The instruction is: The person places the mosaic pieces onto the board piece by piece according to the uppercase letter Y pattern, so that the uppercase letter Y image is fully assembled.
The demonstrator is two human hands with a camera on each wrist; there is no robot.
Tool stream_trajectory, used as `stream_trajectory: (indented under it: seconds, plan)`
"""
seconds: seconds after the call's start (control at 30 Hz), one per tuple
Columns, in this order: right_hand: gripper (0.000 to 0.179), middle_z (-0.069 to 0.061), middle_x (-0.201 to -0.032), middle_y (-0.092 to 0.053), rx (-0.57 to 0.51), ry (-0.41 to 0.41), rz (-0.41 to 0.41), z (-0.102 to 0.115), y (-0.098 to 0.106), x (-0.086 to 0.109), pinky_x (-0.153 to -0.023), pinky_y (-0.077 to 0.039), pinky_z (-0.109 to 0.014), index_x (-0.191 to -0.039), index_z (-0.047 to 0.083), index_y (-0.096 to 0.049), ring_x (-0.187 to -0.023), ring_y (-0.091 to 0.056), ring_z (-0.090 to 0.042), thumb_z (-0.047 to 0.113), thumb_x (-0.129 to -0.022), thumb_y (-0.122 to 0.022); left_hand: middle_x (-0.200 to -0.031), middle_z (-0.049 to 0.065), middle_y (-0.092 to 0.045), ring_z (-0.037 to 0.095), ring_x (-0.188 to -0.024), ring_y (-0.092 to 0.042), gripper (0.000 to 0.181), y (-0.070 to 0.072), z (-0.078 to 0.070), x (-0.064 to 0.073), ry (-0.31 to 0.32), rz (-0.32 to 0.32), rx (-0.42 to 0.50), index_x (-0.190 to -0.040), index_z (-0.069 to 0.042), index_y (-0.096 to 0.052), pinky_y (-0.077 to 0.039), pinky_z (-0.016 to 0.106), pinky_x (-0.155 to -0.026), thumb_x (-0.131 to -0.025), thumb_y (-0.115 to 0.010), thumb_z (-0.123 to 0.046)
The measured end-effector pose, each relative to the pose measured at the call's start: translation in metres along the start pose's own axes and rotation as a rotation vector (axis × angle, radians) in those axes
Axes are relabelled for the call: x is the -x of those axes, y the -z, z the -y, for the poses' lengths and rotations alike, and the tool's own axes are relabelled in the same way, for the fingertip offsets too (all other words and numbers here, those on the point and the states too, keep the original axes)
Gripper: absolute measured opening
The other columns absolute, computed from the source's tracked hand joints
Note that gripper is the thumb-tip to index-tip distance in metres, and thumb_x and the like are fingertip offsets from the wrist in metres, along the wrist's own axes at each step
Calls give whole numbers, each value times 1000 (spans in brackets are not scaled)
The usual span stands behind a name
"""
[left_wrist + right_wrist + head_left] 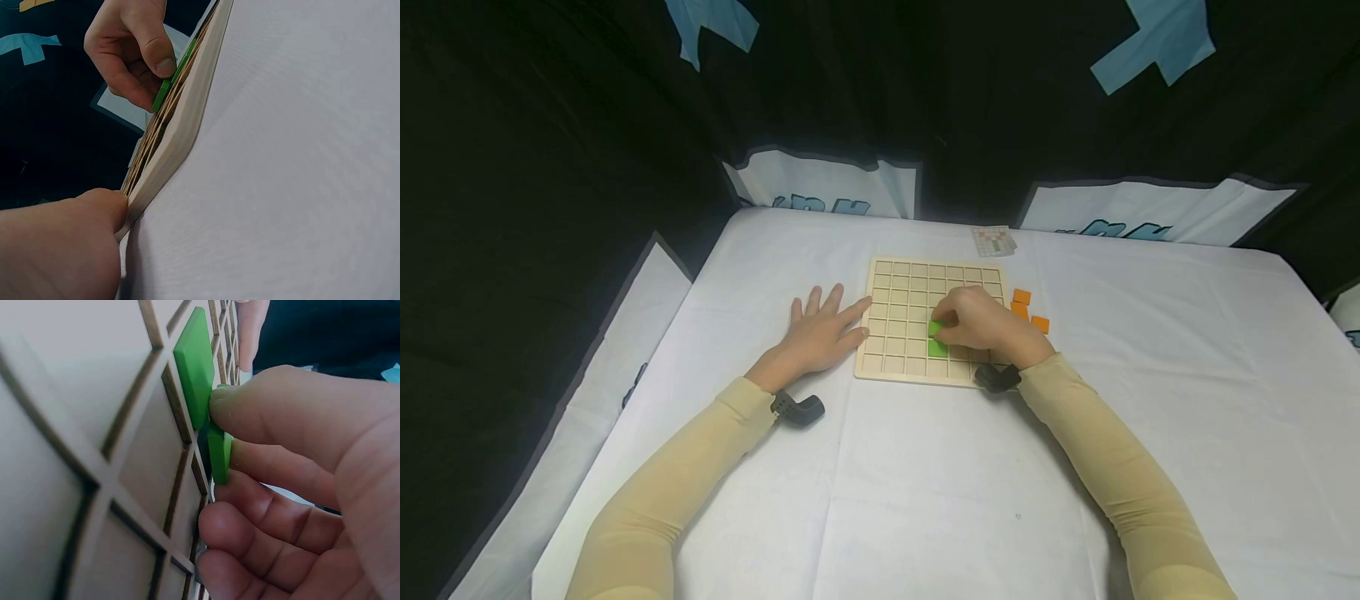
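On the white table lies a pale wooden board [896,365] divided into square cells. My right hand [981,319] is over its middle and pinches a green square tile [218,453] between thumb and fingers. The held tile is tilted, close over the grid in the right wrist view. Directly beside it, a second green tile [937,349] sits in a cell nearer to me. My left hand [820,335] rests with spread fingers at the board's left edge, its thumb and index fingertip right at the rim. Part of the board's right side is hidden under my right hand and wrist.
Several orange tiles [1022,296] lie just off the board's right edge. Behind the board's far right corner is a small card [993,241] printed with a coloured grid. A black curtain [970,100] hangs behind the table, with blue tape on it.
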State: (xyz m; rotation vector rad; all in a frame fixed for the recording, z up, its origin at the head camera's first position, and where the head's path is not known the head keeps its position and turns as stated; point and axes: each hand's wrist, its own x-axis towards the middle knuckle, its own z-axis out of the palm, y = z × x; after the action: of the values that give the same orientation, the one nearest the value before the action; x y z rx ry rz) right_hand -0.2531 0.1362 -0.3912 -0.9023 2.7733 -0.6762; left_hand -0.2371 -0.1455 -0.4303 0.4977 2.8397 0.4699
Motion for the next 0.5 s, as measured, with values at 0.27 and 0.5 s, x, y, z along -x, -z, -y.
stream_trajectory:
  seconds: [0.27,0.5]
  plan:
    - [27,-15,-107,-76,-24,-27,8,-1,-1,0,-91,-56,-41,-107,1,-79,-97,-66,-25,10,-82,-79,-172,20,-3,52,-156,7,62,0,-1,1,8,6,8,-163,-33,-24,4,73,-121,-106,-34,-55]
    - [27,-14,-110,-76,-25,-42,17,-2,-2,0,-93,-55,-41,-108,2,-79,-98,-65,-25,10,-82,-77,-172,21,-4,52,-156,6,62,1,-2,1,7,0,3,-163,-32,-25,4,74,-121,-106,-36,-54]
